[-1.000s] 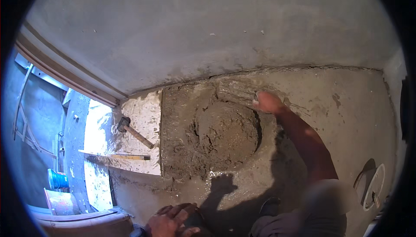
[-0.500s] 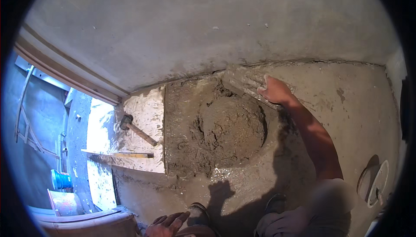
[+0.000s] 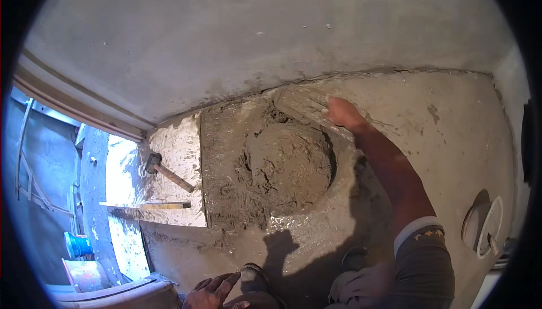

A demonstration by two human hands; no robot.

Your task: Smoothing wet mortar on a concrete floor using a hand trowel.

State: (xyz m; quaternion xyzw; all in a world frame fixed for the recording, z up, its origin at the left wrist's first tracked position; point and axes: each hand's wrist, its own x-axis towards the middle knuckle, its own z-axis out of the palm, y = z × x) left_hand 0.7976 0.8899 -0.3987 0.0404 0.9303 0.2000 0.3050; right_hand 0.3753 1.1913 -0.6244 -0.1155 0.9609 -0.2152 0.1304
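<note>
My right hand (image 3: pixel 342 111) grips a mortar-smeared flat trowel (image 3: pixel 305 106) on the floor beside the back wall, above and right of a lumpy mound of wet mortar (image 3: pixel 288 168). My left hand (image 3: pixel 209 292) is low in the head view, fingers extended near my left knee and shoe (image 3: pixel 251 275), with nothing visible in it. A mallet with a wooden handle (image 3: pixel 169 174) lies on a pale, smeared board (image 3: pixel 174 134) left of the mortar, along with a long straight strip (image 3: pixel 147 205).
At left, a doorway (image 3: pixel 68 94) shows a metal frame (image 3: pixel 28 156), a blue bucket (image 3: pixel 79 244) and a paint-spattered container (image 3: pixel 84 275). A grey wall (image 3: pixel 271 21) borders the floor at the back. At lower right stands a white round bucket (image 3: pixel 485 227).
My right hand has swept the trowel a little along the back wall. My left hand's fingers have shifted slightly near my knee. The whole view has moved slightly.
</note>
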